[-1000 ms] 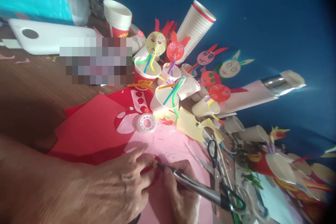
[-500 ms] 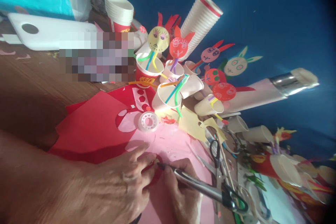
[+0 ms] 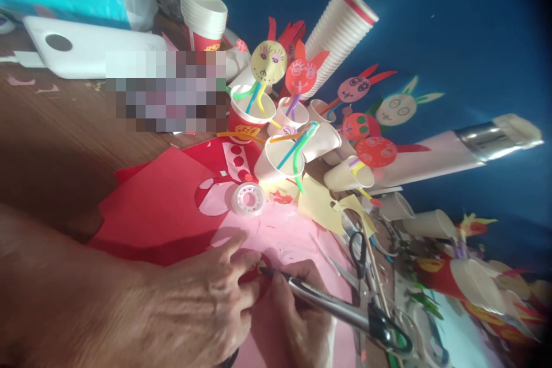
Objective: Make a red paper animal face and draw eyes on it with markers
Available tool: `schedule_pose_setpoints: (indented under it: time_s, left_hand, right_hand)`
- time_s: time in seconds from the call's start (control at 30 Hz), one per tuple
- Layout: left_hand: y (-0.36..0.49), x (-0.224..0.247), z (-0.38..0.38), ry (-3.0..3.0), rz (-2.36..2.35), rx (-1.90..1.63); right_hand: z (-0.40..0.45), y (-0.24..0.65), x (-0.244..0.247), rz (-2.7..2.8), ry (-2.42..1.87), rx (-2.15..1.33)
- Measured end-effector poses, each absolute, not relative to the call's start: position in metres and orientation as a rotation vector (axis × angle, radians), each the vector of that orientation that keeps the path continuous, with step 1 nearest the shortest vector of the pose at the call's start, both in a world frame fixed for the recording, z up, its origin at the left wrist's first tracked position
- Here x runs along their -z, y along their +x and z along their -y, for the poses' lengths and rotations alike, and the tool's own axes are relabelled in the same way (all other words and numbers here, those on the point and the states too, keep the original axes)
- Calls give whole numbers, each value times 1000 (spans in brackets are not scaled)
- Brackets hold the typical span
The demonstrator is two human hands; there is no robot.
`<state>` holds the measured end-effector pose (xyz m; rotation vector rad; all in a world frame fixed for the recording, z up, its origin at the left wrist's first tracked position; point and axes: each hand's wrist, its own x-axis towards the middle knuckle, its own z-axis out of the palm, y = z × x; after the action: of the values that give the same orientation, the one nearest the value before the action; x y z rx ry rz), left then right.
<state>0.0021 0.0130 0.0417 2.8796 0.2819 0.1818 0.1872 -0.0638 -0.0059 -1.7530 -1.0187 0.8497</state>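
My right hand (image 3: pixel 304 305) is closed around a pen (image 3: pixel 328 302) with a silver barrel and black ends. The pen's tip meets a small red paper disc (image 3: pixel 259 290) that bears a pale mark near the tip. My left hand (image 3: pixel 194 293) lies palm down with its fingers apart, and its fingertips press on the disc. Part of the disc is hidden under those fingers. Beneath both hands is a pink paper sheet (image 3: pixel 284 230), with red paper (image 3: pixel 159 207) to its left. A white tape ring (image 3: pixel 249 199) sits on the paper just beyond my left hand.
Paper cups (image 3: pixel 279 161) with straws and paper animal faces (image 3: pixel 268 62) crowd the back. Scissors (image 3: pixel 360 270) lie right of my right hand. A tall stack of cups (image 3: pixel 340 34) leans behind, and a white phone-like device (image 3: pixel 95 49) rests at back left.
The whole view has shifted slightly, so things appear a little further right. Both hands keep their places on the disc, and the pen tip stays on it.
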Motion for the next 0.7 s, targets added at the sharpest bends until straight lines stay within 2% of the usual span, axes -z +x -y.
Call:
schedule_pose_setpoints:
  time_s: [0.3, 0.7]
  left_hand:
    - [2, -49, -13, 2904, -312, -334]
    - [3, -53, -15, 2987, -243, -313]
  right_hand:
    - [62, 187, -1, 1026, -1788, -801]
    - [62, 189, -1, 1141, -1792, -778]
